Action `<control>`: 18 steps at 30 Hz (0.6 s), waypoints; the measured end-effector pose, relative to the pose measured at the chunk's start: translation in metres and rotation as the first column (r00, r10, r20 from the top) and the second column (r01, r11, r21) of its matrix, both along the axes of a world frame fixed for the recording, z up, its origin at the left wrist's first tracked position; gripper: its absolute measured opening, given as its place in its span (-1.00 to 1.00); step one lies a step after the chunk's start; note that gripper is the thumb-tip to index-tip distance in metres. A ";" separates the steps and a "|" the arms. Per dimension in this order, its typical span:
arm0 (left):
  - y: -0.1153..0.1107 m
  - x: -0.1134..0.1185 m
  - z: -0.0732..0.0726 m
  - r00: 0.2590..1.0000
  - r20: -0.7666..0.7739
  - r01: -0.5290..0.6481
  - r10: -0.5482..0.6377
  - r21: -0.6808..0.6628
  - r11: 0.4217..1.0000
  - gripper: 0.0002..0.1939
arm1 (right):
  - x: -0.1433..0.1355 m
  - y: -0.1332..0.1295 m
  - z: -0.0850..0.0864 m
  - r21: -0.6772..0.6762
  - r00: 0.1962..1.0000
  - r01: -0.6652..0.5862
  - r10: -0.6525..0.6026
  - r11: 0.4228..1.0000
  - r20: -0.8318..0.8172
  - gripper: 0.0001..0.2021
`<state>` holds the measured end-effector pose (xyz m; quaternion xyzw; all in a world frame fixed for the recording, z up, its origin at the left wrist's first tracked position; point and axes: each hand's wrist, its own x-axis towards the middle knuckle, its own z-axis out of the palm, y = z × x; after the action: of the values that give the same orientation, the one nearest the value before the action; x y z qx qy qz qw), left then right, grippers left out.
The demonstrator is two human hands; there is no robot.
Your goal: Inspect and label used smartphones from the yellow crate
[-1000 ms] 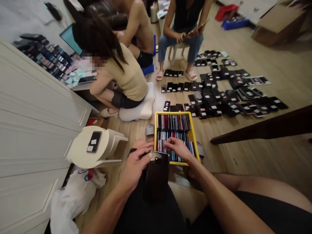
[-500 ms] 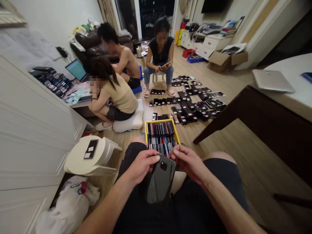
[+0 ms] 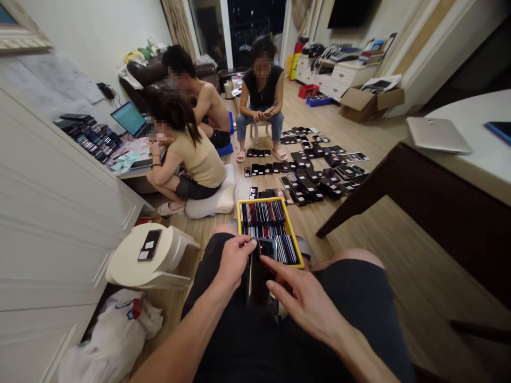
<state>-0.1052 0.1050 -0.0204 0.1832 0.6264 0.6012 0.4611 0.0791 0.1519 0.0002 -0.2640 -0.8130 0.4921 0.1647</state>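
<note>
While the right hand (image 3: 305, 298) was pinched beside the phone (image 3: 260, 287) half a second earlier, its index finger now extends to the phone's far part, thumb spread apart; no grip is evident, and whether it presses cannot be told. This suggests handling is unfinished. The left hand (image 3: 233, 260) pinches the far left corner, thumb closed against fingers. The phone, dark and glossy, paler at its far end, is held just near of the yellow crate (image 3: 294, 234).

Home living room, leather sofa (image 3: 146, 80), curtain (image 3: 179, 26), drawer cabinet (image 3: 346, 77)
</note>
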 end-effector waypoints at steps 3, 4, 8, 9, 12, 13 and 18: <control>0.006 0.004 0.000 0.986 0.099 -0.136 0.135 0.004 0.991 -0.63 | -0.001 -0.021 -0.010 0.145 0.999 0.048 -0.050 0.988 0.013 -0.56; 0.008 0.004 0.000 0.977 0.124 -0.174 0.172 0.004 0.985 -0.64 | 0.000 -0.028 -0.014 0.189 0.998 0.061 -0.064 0.980 0.012 -0.58; 0.015 -0.003 0.002 0.934 0.206 -0.292 0.291 -0.025 0.956 -0.71 | 0.001 -0.048 -0.030 0.276 0.989 0.148 -0.147 0.950 -0.027 -0.71; 0.017 -0.006 0.002 0.924 0.218 -0.314 0.314 -0.033 0.949 -0.72 | 0.002 -0.052 -0.032 0.270 0.985 0.173 -0.168 0.947 -0.042 -0.74; 0.024 -0.015 0.003 0.900 0.243 -0.360 0.360 -0.049 0.932 -0.73 | 0.003 -0.059 -0.033 0.216 0.970 0.242 -0.227 0.946 -0.092 -0.82; 0.026 -0.018 0.003 0.893 0.253 -0.370 0.372 -0.056 0.927 -0.73 | 0.004 -0.060 -0.033 0.190 0.962 0.267 -0.251 0.945 -0.108 -0.83; 0.032 -0.030 -0.001 0.868 0.292 -0.389 0.402 -0.104 0.915 -0.76 | 0.010 -0.058 -0.035 0.040 0.939 0.332 -0.327 0.942 -0.104 -0.80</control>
<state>-0.1354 0.1372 -0.0210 -0.0545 0.5836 0.6906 0.4236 0.0894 0.0943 -0.0350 -0.3678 -0.7621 0.4465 0.2909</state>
